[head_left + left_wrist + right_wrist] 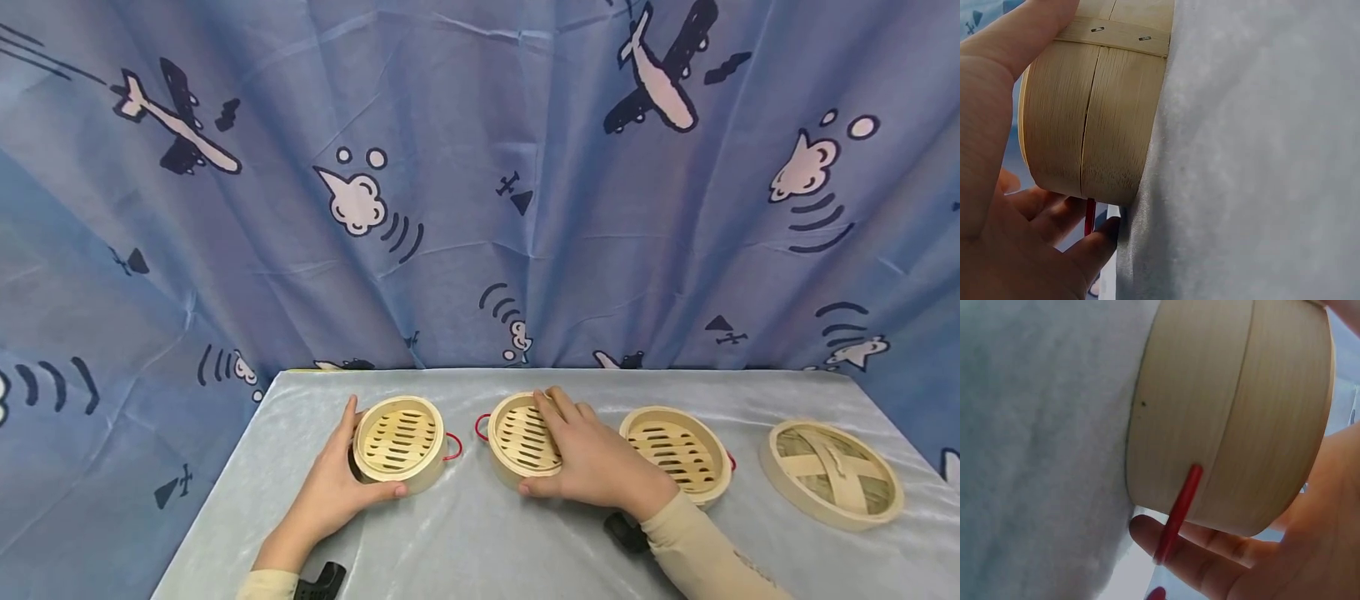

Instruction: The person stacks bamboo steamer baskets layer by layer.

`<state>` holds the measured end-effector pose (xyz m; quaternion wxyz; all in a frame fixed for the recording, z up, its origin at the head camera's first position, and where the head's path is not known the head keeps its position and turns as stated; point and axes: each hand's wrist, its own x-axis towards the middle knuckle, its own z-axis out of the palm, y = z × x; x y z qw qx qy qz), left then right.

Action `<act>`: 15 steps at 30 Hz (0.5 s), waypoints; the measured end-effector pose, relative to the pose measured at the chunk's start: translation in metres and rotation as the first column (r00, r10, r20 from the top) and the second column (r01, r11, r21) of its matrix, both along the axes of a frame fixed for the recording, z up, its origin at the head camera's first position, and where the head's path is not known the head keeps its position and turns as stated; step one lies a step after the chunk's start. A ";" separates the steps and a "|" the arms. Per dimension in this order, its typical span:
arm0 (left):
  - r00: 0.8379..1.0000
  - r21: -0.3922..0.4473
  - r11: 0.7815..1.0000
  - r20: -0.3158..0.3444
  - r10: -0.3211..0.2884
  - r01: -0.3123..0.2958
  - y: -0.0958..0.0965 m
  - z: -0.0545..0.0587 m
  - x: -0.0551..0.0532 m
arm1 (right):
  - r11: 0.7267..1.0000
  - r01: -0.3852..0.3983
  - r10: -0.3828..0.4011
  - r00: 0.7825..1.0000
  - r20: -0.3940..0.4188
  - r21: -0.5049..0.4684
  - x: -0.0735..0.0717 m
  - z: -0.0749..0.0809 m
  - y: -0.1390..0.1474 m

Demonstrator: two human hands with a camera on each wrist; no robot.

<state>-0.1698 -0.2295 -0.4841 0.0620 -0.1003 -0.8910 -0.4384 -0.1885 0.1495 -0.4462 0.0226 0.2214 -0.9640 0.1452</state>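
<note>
Two small round bamboo steamer baskets stand upright on the table, their slatted bottoms visible from above. My left hand (330, 492) grips the left steamer basket (401, 442), thumb along its near wall and fingers round its far left side. A red handle (453, 447) sticks out on that basket's right. My right hand (600, 462) holds the middle steamer basket (521, 440) from the right, thumb at the near side and fingers over the far rim. In the right wrist view a red handle (1177, 512) hangs from its wall (1229, 412), close to the fingers.
Right of the middle basket, partly behind my right hand, is a third steamer basket (678, 454) with a red handle. A woven steamer lid (832, 475) lies at the far right. Behind the grey cloth-covered table (480, 550) hangs a blue patterned curtain (450, 167).
</note>
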 end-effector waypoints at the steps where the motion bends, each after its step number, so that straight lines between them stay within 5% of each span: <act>1: 1.000 -0.006 1.000 0.000 -0.003 0.003 0.001 0.000 0.000 | 1.000 0.002 -0.002 1.000 -0.002 -0.003 0.001 -0.001 0.001; 8: 1.000 -0.055 0.998 0.016 -0.011 0.012 0.004 0.004 -0.001 | 0.999 0.013 -0.013 1.000 -0.010 -0.037 0.003 -0.007 0.004; 15: 1.000 -0.017 1.000 0.011 -0.024 0.024 0.002 0.003 -0.001 | 0.999 -0.017 0.016 0.999 -0.029 -0.032 -0.004 -0.003 0.003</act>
